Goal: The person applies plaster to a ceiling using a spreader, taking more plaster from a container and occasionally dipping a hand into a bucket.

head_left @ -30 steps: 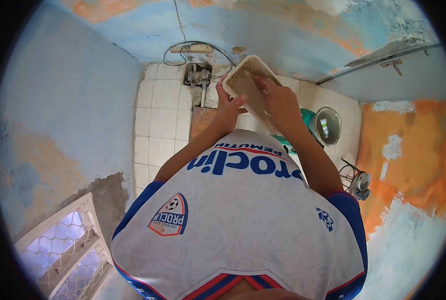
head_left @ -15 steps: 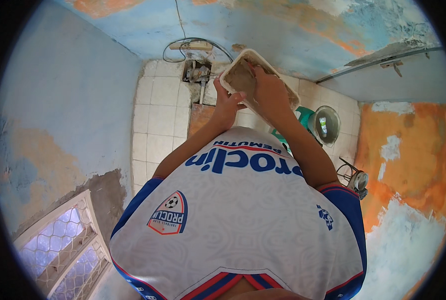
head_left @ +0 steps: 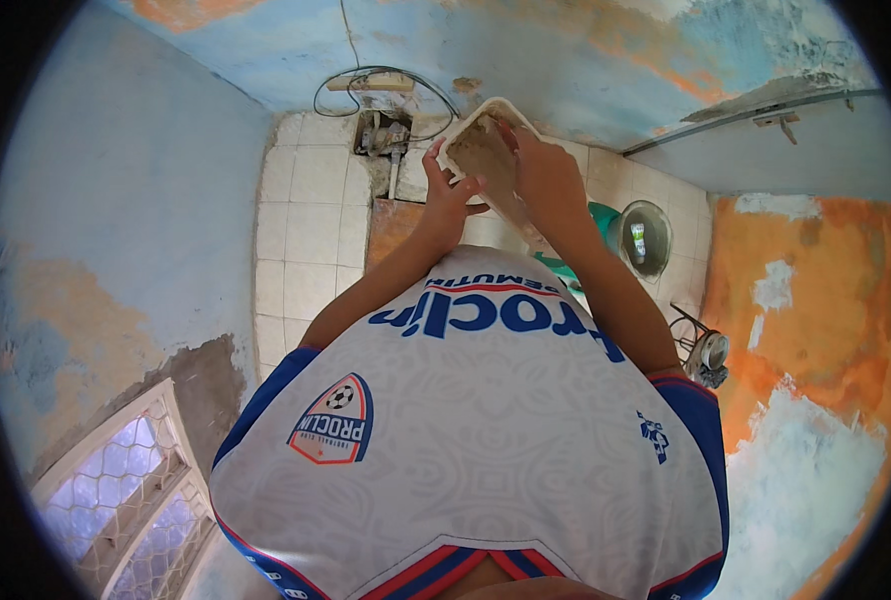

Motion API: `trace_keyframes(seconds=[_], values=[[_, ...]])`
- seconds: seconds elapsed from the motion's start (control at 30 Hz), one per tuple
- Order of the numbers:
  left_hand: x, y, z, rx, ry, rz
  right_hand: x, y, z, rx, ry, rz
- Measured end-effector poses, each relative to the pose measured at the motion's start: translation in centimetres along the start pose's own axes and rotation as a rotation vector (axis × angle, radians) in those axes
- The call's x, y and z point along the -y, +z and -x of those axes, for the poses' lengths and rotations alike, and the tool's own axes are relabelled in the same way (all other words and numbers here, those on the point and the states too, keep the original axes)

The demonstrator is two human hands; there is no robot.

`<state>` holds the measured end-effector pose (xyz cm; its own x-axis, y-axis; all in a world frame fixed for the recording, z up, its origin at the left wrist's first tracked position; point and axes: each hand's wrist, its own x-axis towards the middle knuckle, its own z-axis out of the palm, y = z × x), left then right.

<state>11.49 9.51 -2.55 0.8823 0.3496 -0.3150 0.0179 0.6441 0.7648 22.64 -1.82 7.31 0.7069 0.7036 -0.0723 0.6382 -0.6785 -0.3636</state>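
Observation:
A white rectangular plastic tub (head_left: 503, 104) is held up in front of my chest. Greyish-brown paste (head_left: 488, 165) coats its inside. My left hand (head_left: 451, 207) grips the tub's left side, thumb over the rim and fingers spread along the outer wall. My right hand (head_left: 551, 185) reaches into the tub over its right side, with curled fingers by the far wall. Something reddish shows at those fingertips, too hidden to name. The hand and forearm cover much of the tub's right side.
Below, a grey bucket (head_left: 663, 240) with a tube inside stands beside a green object (head_left: 603, 222) on the tiled floor (head_left: 311, 232). A hole with pipes (head_left: 384, 135) and a looped black cable (head_left: 341, 75) lie near the far wall. A barred window (head_left: 116, 490) is at lower left.
My right hand has shifted slightly right and nearer to me within the tub. The tub's right rim, seen before, is now mostly behind my hand. My left hand keeps its hold.

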Motion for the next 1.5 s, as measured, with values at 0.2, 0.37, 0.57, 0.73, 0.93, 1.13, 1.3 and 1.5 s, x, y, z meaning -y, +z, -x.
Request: trace_keyframes(seconds=[0.2,0.37,0.57,0.73,0.93,1.13,1.3,1.5], values=[[-0.3,0.7,0.8,0.065,0.062,-0.066,0.7,1.8,0.5,-0.052,-0.080,0.004],[-0.1,0.4,0.8,0.040,0.020,-0.054,-1.2,1.4,0.6,0.076,-0.099,-0.115],[-0.5,1.1,1.2,0.033,0.037,-0.047,1.2,0.1,1.3,-0.043,-0.045,-0.021],[-0.5,1.4,1.6,0.095,0.176,-0.115,0.2,1.3,0.5,0.009,-0.101,-0.033],[-0.8,1.2,1.7,0.092,0.134,-0.023,-1.4,1.1,1.5,0.103,-0.301,-0.098],[-0.8,0.9,1.9,0.125,0.092,0.057,1.9,-0.7,3.2,-0.072,-0.082,0.023],[-0.1,-0.2,1.9,0.181,0.167,-0.039,2.8,-0.1,2.8,0.059,-0.105,0.021],[0.6,-0.1,2.7,0.121,0.042,-0.088,0.9,0.7,4.0,0.138,-0.279,-0.054]])
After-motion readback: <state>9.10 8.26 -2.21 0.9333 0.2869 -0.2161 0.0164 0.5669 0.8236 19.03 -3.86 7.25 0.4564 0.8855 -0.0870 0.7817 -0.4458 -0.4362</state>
